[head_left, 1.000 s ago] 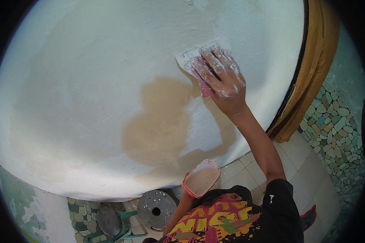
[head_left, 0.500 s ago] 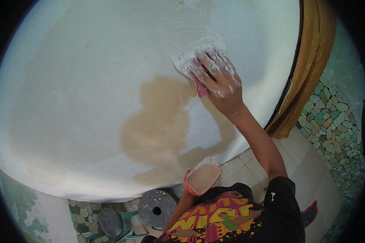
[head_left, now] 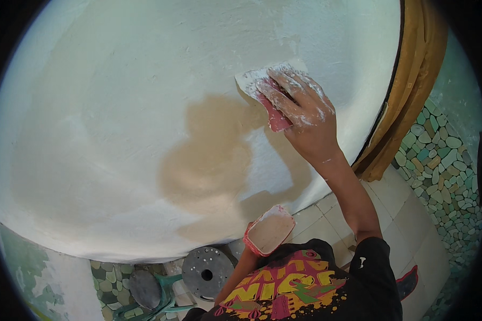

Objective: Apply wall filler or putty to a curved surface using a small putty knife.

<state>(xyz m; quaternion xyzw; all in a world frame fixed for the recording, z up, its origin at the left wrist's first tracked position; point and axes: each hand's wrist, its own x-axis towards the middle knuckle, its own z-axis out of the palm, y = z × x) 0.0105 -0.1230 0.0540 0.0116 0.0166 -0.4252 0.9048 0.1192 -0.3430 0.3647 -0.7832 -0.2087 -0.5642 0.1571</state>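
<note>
Since the picture from 1 second back, the right hand [head_left: 302, 115] has slid a little down and to the right across the wall, taking its tool with it, while the left hand's container has hardly shifted. That right hand presses a flat pink-handled putty scraper coated in white filler [head_left: 262, 88] against the curved pale plastered wall [head_left: 118, 107]; its powder-dusted fingers [head_left: 284, 91] are spread flat over the blade and wrapped around the handle, clamping it to the surface. Just below and left of those fingers lies a tan bare patch of wall [head_left: 214, 155], ringed by fresher white coating.

Lower down, near the person's chest, the left hand is almost wholly hidden behind a small pink plastic tub [head_left: 269, 231]. The tub is tilted, its open mouth facing up, and holds a smooth beige-white paste that fills it nearly to the rim. The left fingers cannot be seen, so their grip cannot be told, though the tub sits at the end of that forearm.

Right of the scraper hangs an ochre-yellow curtain [head_left: 412, 96]. Below the tub, on the floor, lies a round grey metal disc with holes [head_left: 208, 272], beside pebble-mosaic tiling [head_left: 439, 166].
</note>
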